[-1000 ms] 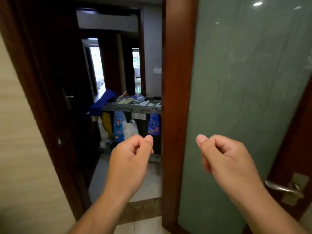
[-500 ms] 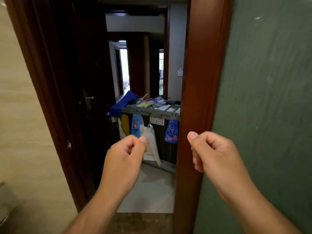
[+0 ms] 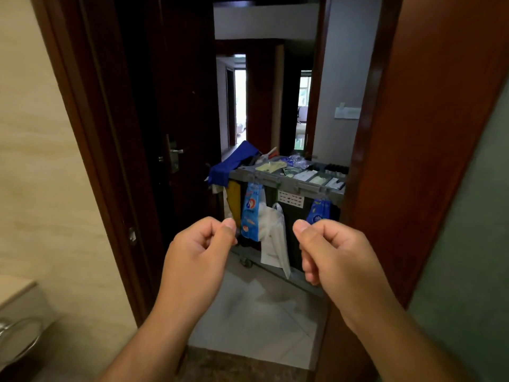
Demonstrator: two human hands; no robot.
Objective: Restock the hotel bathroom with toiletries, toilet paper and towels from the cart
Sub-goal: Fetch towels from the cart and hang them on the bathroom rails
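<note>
The grey housekeeping cart (image 3: 286,181) stands in the hallway just beyond the bathroom doorway. Its top tray holds small packets and toiletries, and a blue cloth (image 3: 234,164) is draped over its left end. Blue packets (image 3: 250,210) and a white plastic bag (image 3: 272,238) hang from its front. My left hand (image 3: 198,252) and my right hand (image 3: 333,255) are both raised in front of me, fingers curled into loose fists with nothing in them. Both hands are well short of the cart.
A dark wooden door frame (image 3: 91,150) borders the opening on the left. The open bathroom door with a frosted green glass panel (image 3: 468,244) fills the right. A beige tiled wall (image 3: 33,161) and a countertop edge (image 3: 13,290) sit at the left. Pale floor tiles (image 3: 261,321) lead to the cart.
The view has shifted forward and leftward through the doorway, so the cart looks nearer and more centred. Both hands stay raised and curled as before.
</note>
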